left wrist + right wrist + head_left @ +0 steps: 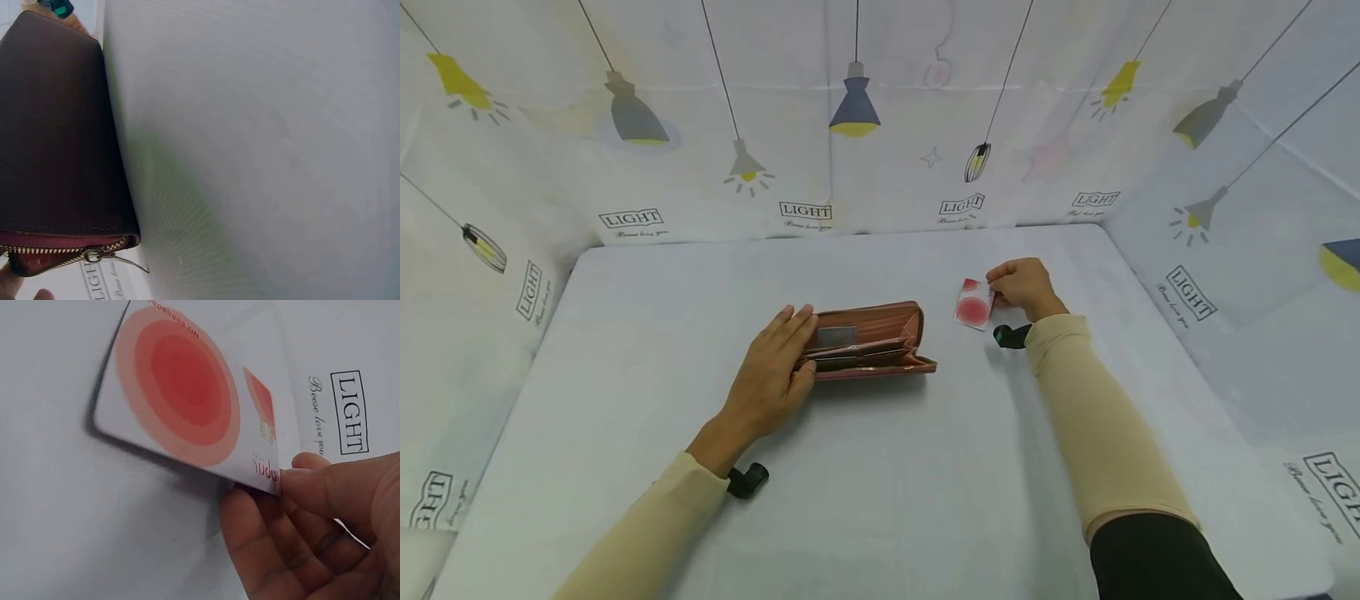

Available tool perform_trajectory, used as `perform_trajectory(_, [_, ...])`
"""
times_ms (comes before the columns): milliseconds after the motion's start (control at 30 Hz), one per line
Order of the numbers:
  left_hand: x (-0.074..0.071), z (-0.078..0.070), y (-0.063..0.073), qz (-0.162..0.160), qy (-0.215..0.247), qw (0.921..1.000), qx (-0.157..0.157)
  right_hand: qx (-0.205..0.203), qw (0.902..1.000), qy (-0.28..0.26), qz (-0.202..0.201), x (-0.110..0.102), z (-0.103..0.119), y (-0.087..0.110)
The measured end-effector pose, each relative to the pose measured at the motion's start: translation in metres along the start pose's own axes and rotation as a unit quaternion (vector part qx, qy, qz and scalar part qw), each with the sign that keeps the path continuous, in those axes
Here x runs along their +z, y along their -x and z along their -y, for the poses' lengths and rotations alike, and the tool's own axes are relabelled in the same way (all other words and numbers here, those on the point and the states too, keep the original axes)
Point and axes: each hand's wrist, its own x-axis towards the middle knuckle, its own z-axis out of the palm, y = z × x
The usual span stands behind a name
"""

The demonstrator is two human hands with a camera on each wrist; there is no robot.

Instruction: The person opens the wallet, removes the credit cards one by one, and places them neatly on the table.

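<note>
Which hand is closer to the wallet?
Left. The left hand touches the wallet at its left end; the right hand is apart from it, off to its right, pinching the card.

Standing here I can see two hands (763, 375) (1026, 287), one brown wallet (876, 333), one red-and-white card (974, 305), two beige sleeves (647, 533) (1105, 425), two small dark wrist devices (748, 481) (1012, 337) and one white table (955, 467).
</note>
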Motion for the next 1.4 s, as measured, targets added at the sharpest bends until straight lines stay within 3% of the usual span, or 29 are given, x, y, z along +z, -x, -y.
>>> perform_trajectory(267, [-0.003, -0.001, 0.0, 0.0, -0.001, 1.0, -0.001, -0.018, 0.9994, 0.005, -0.03, 0.002, 0.0, 0.0])
perform_trajectory(767, [-0.001, -0.001, -0.003, -0.01, 0.004, 0.9999, 0.009, -0.061, 0.9909, 0.095, -0.074, 0.003, 0.007, 0.011])
perform_trajectory(933, [0.0, -0.001, -0.004, -0.005, 0.005, 1.0, 0.004, -0.113, 0.9856, 0.093, -0.086, 0.011, 0.025, 0.023])
perform_trajectory(1167, [0.001, 0.0, -0.003, 0.002, 0.003, 1.0, -0.004, -0.223, 0.969, 0.09, -0.057, 0.036, 0.072, 0.058])
perform_trajectory(1400, [0.001, 0.0, -0.002, 0.001, 0.003, 1.0, -0.002, -0.344, 0.9295, 0.129, 0.032, 0.063, 0.111, 0.105])
